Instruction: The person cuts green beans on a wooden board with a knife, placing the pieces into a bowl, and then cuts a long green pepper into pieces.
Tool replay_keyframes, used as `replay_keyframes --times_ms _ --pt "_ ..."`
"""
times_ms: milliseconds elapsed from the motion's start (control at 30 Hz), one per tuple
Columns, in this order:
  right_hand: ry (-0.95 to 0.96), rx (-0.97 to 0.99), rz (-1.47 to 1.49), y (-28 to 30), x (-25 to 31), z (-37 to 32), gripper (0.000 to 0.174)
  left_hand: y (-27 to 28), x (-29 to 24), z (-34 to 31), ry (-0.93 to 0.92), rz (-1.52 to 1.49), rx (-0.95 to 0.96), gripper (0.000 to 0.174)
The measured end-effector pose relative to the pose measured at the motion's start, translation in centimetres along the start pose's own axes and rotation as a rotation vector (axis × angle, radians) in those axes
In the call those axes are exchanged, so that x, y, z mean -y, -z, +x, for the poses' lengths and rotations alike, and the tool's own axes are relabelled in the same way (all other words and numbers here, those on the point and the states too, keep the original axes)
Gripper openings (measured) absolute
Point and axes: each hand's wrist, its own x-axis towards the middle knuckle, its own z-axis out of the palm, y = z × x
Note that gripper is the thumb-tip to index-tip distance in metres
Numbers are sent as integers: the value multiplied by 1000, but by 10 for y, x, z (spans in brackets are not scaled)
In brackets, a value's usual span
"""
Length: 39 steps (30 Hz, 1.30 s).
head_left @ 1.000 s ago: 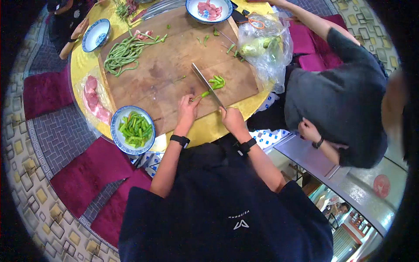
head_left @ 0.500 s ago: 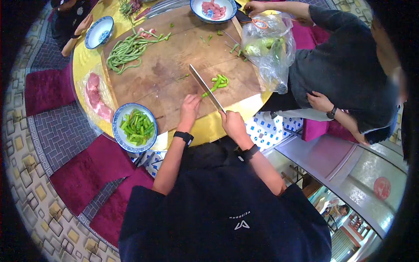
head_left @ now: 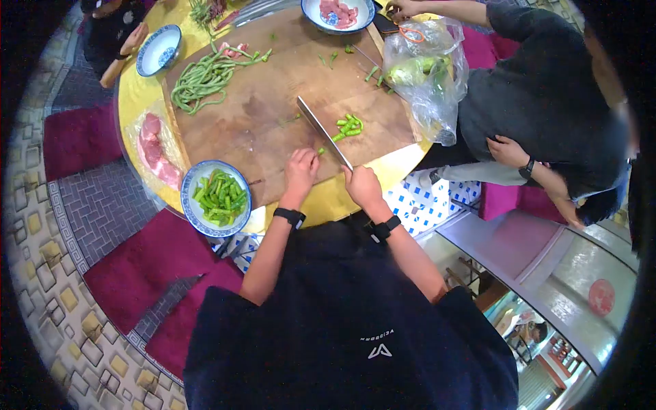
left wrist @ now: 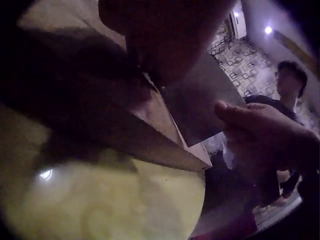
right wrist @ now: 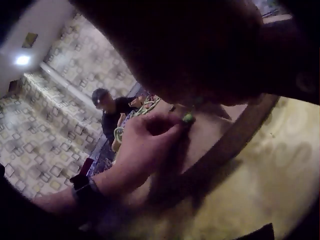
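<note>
My right hand (head_left: 363, 186) grips the handle of a broad kitchen knife (head_left: 325, 133), its blade slanting up and left across the wooden cutting board (head_left: 253, 137). In the left wrist view the same knife (left wrist: 200, 107) stands with its flat side showing. Left of the blade, my left hand (head_left: 301, 174) pinches a short bright green vegetable end (head_left: 321, 151); its green tip (right wrist: 188, 118) sticks out from the thumb and fingertips in the right wrist view. Just right of the blade lie cut green pieces (head_left: 350, 126). A blue-rimmed bowl (head_left: 188, 205) of similar pieces stands left of my left hand.
Long green beans (head_left: 201, 85) lie at the board's far left. Raw meat (head_left: 154, 147) on plastic sits left of the board. One bowl (head_left: 370, 20) holds sliced meat; another bowl (head_left: 147, 65) stands far left. A plastic bag (head_left: 444, 102) of vegetables is near a person (head_left: 540, 102) at right.
The green vegetable in my left hand has become shorter, with the knife close beside my fingers. The person at right has shifted, reaching toward the table's far side.
</note>
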Motion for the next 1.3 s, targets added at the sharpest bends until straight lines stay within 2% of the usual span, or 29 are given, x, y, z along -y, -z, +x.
replay_keyframes --times_ms 100,200,233,333,400,500,600,700,800,900,1000,1100,1200,1300 --pt "11 -15 51 9 -1 -5 51 12 3 8 466 -168 76 22" --pt "-66 -25 137 24 -13 -26 48 17 12 37 211 12 -244 38" --pt "-24 -65 163 38 -16 -37 41 16 5 44 165 86 -184 44" --pt "-5 -239 273 61 -38 -61 35 -2 -20 59 1 262 1 58" --pt "-116 -216 277 76 -57 -71 32 -29 -39 63 -148 315 155 64" --pt "-206 -247 219 82 -89 -87 35 -56 -47 83 -398 277 248 58" --pt "-255 -224 175 92 -99 -103 39 -81 -32 98 -406 232 322 45" --pt "-244 -238 182 81 -112 -118 40 -98 -23 99 -497 322 201 32" --pt "-275 -218 177 74 -112 -125 38 -98 -24 92 -523 374 221 30" --pt "-277 -190 184 66 -111 -125 38 -99 -24 88 -516 381 208 29" --pt "-242 -166 159 64 -109 -118 39 -97 -27 84 -444 410 299 29" --pt "-161 -167 143 65 -103 -110 39 -92 -33 73 -479 400 138 27" --pt "-111 -155 137 68 -96 -104 40 -92 -42 63 -384 505 253 22" --pt "-36 -163 111 57 -104 -97 39 -89 -44 67 -335 447 418 19"
